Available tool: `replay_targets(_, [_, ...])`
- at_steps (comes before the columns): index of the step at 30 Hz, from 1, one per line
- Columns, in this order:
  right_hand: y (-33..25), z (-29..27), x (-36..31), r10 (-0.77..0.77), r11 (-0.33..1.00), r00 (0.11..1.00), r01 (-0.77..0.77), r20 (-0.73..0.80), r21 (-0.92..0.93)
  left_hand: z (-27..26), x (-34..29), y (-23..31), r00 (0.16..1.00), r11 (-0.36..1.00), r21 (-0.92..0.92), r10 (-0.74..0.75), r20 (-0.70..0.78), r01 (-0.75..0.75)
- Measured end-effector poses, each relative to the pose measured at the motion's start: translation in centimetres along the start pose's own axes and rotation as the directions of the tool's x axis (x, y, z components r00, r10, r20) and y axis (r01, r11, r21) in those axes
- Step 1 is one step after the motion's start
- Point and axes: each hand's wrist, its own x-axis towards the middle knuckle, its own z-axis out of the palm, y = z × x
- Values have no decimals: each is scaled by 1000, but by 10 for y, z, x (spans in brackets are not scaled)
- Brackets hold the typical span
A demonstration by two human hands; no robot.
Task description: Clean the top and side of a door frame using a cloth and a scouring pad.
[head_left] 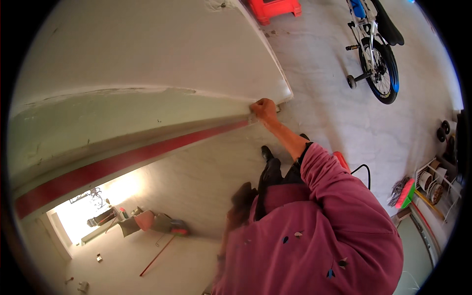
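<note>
My right hand [264, 109] is raised to the end of a pale wall [162, 59], with its fingers curled closed against the wall's edge. Whatever is inside those fingers is hidden. Just beside the hand, a small metal-looking piece [279, 108] shows at the wall's corner. A red stripe [132, 158] runs along the wall's lower part and ends near the hand. My left hand [243, 195] hangs low beside my dark trousers [271, 179]; it is dark and blurred, so its fingers cannot be made out.
A white and blue child's bicycle [378, 69] with a training wheel stands at the upper right. Beyond the wall sits a red plastic stool [275, 9]. At the right are a wire rack [440, 191] and a green-red broom [406, 193]. A red-handled broom [158, 254] is at lower left.
</note>
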Motion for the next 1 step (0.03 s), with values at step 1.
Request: replay_targets(1, [1, 1, 1, -35, 999, 999, 35, -10, -30, 2, -1, 1, 1000, 1000, -7, -3, 0, 3])
